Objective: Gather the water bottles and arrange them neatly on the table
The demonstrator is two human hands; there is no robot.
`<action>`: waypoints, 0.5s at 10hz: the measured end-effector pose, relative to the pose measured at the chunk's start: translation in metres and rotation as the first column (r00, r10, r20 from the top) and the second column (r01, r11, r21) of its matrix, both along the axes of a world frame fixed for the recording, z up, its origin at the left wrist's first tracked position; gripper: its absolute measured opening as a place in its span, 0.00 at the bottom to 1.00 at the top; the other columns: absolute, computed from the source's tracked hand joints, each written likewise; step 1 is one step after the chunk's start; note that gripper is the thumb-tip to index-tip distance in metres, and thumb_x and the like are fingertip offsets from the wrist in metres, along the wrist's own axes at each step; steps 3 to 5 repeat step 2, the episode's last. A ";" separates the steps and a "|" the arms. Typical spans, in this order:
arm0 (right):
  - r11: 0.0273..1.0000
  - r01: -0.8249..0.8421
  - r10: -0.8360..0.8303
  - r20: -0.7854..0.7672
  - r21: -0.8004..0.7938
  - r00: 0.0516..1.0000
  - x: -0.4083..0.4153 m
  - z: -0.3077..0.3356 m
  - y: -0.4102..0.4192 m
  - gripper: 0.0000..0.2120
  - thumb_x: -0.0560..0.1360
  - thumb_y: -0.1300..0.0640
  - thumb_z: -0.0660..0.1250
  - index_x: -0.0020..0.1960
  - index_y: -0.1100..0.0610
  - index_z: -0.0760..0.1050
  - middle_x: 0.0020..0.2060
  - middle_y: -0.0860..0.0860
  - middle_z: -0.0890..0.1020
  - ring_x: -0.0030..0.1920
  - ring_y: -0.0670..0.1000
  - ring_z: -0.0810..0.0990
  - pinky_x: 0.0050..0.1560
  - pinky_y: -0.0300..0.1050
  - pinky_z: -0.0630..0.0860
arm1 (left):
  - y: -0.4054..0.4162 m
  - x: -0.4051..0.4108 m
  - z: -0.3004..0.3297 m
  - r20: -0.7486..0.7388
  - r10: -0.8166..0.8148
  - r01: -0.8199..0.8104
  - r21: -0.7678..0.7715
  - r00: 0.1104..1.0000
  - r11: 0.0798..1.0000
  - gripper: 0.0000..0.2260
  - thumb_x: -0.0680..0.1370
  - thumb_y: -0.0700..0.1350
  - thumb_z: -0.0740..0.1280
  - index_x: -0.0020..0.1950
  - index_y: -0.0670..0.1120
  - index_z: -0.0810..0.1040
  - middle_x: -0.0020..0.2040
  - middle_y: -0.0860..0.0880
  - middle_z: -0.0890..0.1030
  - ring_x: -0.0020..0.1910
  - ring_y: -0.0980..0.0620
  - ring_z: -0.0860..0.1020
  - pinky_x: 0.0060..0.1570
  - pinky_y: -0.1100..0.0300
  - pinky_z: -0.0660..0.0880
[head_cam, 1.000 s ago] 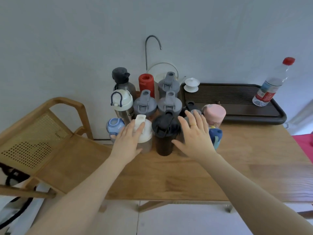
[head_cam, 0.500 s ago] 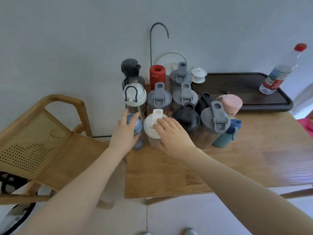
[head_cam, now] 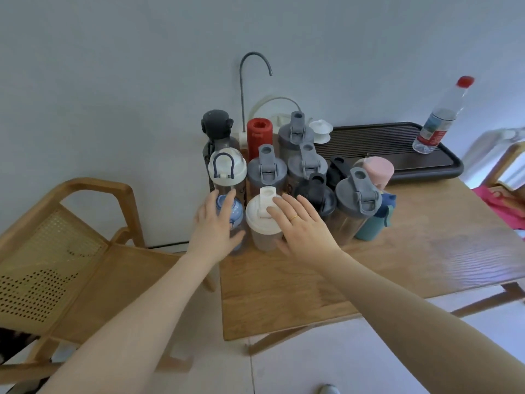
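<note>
wooden table point(head_cam: 397, 268) carries a tight cluster of water bottles at its far left corner, all upright and touching or nearly so. left hand point(head_cam: 213, 231) is wrapped loosely around the small blue bottle point(head_cam: 234, 213) at the table's left edge, fingers up its side and thumb toward the front. right hand point(head_cam: 304, 231) lies spread and unclenched against the white-lidded shaker point(head_cam: 262, 220) just beside it, fingertips on the lid, a ring on one finger. behind stand a white-capped bottle with a loop handle point(head_cam: 227, 167), three grey-lidded shakers, a red bottle point(head_cam: 259, 136) and a dark one point(head_cam: 217, 127). a black shaker point(head_cam: 315, 196), another grey-lidded shaker point(head_cam: 356, 199), a teal bottle point(head_cam: 377, 220) and a pink-topped bottle point(head_cam: 376, 169) sit to the right. a clear red-capped bottle point(head_cam: 440, 120) stands apart on the dark tray point(head_cam: 397, 143) along the far edge.
</note>
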State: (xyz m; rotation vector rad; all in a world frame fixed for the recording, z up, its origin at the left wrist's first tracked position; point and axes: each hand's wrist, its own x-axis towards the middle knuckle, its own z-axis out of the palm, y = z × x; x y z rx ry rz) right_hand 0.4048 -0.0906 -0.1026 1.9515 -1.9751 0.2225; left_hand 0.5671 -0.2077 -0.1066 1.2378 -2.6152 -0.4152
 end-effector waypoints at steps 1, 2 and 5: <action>0.994 0.099 -0.099 0.003 -0.049 0.995 -0.016 0.020 0.018 0.31 0.68 0.48 0.70 0.67 0.60 0.68 0.66 0.57 0.75 0.67 0.57 0.72 0.72 0.51 0.56 | 0.003 0.001 0.018 -0.041 -0.092 0.085 -0.157 0.995 0.984 0.35 0.75 0.51 0.65 0.75 0.47 0.50 0.77 0.41 0.48 0.74 0.39 0.52 0.72 0.46 0.54; 0.963 0.268 -0.268 -0.014 -0.008 0.963 -0.035 0.034 0.037 0.35 0.73 0.45 0.64 0.73 0.60 0.58 0.74 0.57 0.61 0.74 0.57 0.59 0.72 0.51 0.48 | 0.007 -0.005 0.033 -0.030 -0.208 0.189 -0.317 0.978 0.929 0.32 0.76 0.50 0.63 0.75 0.45 0.51 0.77 0.41 0.50 0.76 0.42 0.48 0.71 0.50 0.44; 0.963 0.268 -0.268 -0.014 -0.008 0.963 -0.035 0.034 0.037 0.35 0.73 0.45 0.64 0.73 0.60 0.58 0.74 0.57 0.61 0.74 0.57 0.59 0.72 0.51 0.48 | 0.007 -0.005 0.033 -0.030 -0.208 0.189 -0.317 0.978 0.929 0.32 0.76 0.50 0.63 0.75 0.45 0.51 0.77 0.41 0.50 0.76 0.42 0.48 0.71 0.50 0.44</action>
